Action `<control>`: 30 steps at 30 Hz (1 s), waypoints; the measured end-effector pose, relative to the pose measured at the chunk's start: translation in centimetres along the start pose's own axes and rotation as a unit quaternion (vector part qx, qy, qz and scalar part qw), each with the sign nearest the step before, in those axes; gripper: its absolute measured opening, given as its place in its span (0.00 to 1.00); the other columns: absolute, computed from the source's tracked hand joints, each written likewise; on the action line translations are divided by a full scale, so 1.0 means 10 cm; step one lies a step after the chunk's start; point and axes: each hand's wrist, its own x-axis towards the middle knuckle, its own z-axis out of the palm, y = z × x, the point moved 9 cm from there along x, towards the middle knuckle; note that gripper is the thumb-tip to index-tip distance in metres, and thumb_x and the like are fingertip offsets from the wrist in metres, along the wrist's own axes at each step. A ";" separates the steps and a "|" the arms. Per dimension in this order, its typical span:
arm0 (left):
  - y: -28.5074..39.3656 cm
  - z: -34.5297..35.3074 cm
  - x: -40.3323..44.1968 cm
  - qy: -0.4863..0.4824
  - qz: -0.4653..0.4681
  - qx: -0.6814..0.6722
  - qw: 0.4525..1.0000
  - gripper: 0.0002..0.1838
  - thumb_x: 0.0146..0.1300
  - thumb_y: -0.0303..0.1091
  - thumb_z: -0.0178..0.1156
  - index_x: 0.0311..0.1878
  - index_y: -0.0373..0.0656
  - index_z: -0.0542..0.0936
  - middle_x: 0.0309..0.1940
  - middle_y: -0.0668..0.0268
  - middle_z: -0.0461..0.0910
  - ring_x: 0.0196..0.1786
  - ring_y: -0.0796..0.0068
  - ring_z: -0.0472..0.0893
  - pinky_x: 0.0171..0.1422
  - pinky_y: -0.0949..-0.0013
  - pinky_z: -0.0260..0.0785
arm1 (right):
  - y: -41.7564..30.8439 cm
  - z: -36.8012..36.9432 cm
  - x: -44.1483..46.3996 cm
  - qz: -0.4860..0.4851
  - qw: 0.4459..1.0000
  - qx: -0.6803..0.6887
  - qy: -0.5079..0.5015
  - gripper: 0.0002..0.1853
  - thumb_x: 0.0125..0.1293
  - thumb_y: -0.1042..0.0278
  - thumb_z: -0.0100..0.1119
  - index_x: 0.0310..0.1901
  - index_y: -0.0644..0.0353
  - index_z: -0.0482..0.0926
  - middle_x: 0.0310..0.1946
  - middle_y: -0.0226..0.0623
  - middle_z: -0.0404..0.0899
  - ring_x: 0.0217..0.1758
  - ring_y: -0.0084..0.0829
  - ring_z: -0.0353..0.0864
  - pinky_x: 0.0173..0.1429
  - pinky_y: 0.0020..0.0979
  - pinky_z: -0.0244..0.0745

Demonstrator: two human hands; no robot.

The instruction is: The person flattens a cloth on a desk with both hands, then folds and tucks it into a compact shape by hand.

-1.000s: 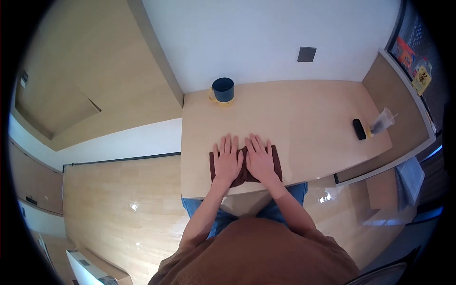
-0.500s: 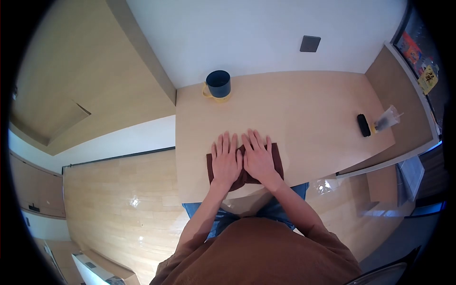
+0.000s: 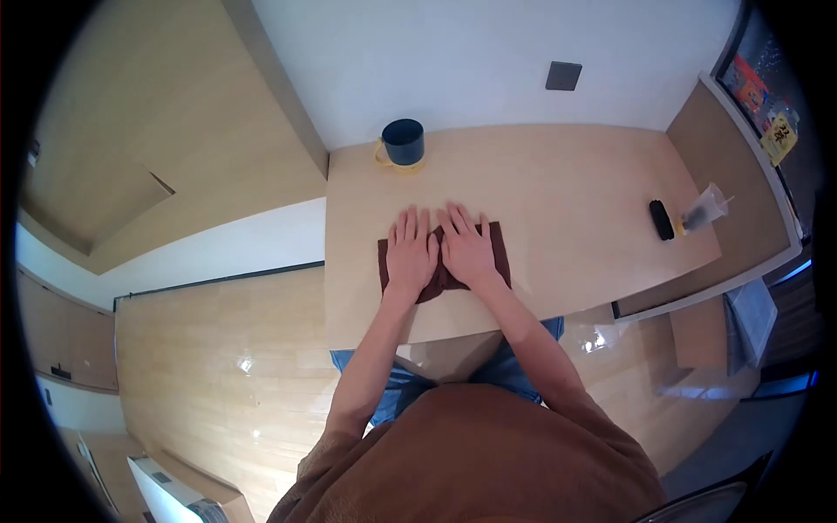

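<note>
Palms down, fingers extended: we press a dark brown cloth (image 3: 500, 253) against the pale wood surface (image 3: 558, 196), near its front edge.

Our left grip (image 3: 410, 261) and right grip (image 3: 468, 255) are fully open, side by side with thumbs close together, pinning the cloth from above with nothing clasped; its outer ends show beyond both. The flat, paired hold likely spreads our weight evenly and stops the fabric from bunching, though folds show between the thumbs. A blue-and-yellow mug (image 3: 404, 144) stands near the wall (image 3: 488, 61), and a black object (image 3: 661, 220) lies beside a clear cup (image 3: 704, 207) at right, both probably out of our arms' way.
</note>
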 end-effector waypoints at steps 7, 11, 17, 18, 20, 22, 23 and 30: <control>0.12 -0.16 -0.30 -0.018 -0.001 0.002 1.000 0.32 0.79 0.46 0.47 0.82 0.43 0.63 0.82 0.49 0.59 0.84 0.49 0.58 0.85 0.46 0.49 | -0.08 -0.11 -0.28 -0.008 1.000 0.012 0.007 0.30 0.71 0.61 0.55 0.74 0.58 0.71 0.78 0.48 0.65 0.82 0.45 0.62 0.83 0.57 0.53; 0.14 -0.19 -0.29 -0.026 -0.007 -0.003 1.000 0.32 0.78 0.45 0.48 0.81 0.44 0.63 0.82 0.50 0.59 0.84 0.49 0.58 0.86 0.45 0.48 | -0.12 -0.15 -0.25 -0.015 1.000 -0.009 -0.012 0.30 0.71 0.61 0.56 0.73 0.60 0.71 0.76 0.51 0.66 0.80 0.49 0.63 0.82 0.59 0.55; 0.12 -0.18 -0.21 -0.036 -0.003 -0.009 0.999 0.31 0.77 0.42 0.47 0.81 0.46 0.64 0.82 0.50 0.60 0.84 0.49 0.58 0.86 0.46 0.49 | -0.16 -0.14 -0.11 -0.017 0.999 -0.034 -0.028 0.31 0.70 0.59 0.56 0.73 0.60 0.71 0.75 0.53 0.66 0.79 0.53 0.65 0.79 0.65 0.57; 0.10 -0.16 -0.19 -0.042 -0.003 -0.009 0.999 0.32 0.77 0.42 0.48 0.82 0.46 0.64 0.82 0.51 0.59 0.84 0.49 0.58 0.86 0.46 0.49 | -0.17 -0.15 -0.09 -0.018 0.999 -0.034 -0.025 0.31 0.71 0.58 0.55 0.73 0.60 0.71 0.75 0.53 0.66 0.79 0.53 0.65 0.78 0.67 0.56; 0.06 -0.14 -0.10 -0.045 -0.001 -0.010 0.999 0.32 0.77 0.42 0.48 0.82 0.47 0.64 0.82 0.52 0.59 0.84 0.50 0.58 0.86 0.47 0.49 | -0.15 -0.13 0.01 -0.019 0.999 -0.037 -0.018 0.30 0.71 0.57 0.54 0.73 0.58 0.72 0.76 0.52 0.66 0.79 0.53 0.65 0.77 0.70 0.56; 0.01 -0.09 -0.02 -0.042 0.002 -0.012 0.999 0.32 0.77 0.42 0.47 0.82 0.48 0.64 0.82 0.53 0.59 0.84 0.52 0.58 0.86 0.47 0.49 | -0.12 -0.06 0.09 -0.018 0.999 -0.044 -0.012 0.30 0.71 0.57 0.54 0.73 0.56 0.72 0.76 0.51 0.66 0.79 0.53 0.66 0.76 0.71 0.56; -0.03 -0.06 0.03 -0.038 0.002 -0.008 0.999 0.31 0.77 0.42 0.47 0.82 0.48 0.64 0.82 0.53 0.60 0.84 0.53 0.58 0.86 0.47 0.50 | -0.10 -0.03 0.15 -0.014 0.999 -0.043 -0.014 0.30 0.71 0.57 0.54 0.73 0.55 0.72 0.76 0.50 0.66 0.79 0.52 0.66 0.76 0.72 0.55; -0.09 0.03 0.07 -0.015 0.003 0.013 1.000 0.31 0.78 0.45 0.46 0.81 0.46 0.64 0.82 0.54 0.61 0.84 0.55 0.59 0.86 0.48 0.50 | -0.03 0.02 0.13 -0.011 1.000 -0.017 0.012 0.28 0.73 0.60 0.53 0.73 0.53 0.72 0.76 0.46 0.67 0.81 0.48 0.64 0.79 0.68 0.54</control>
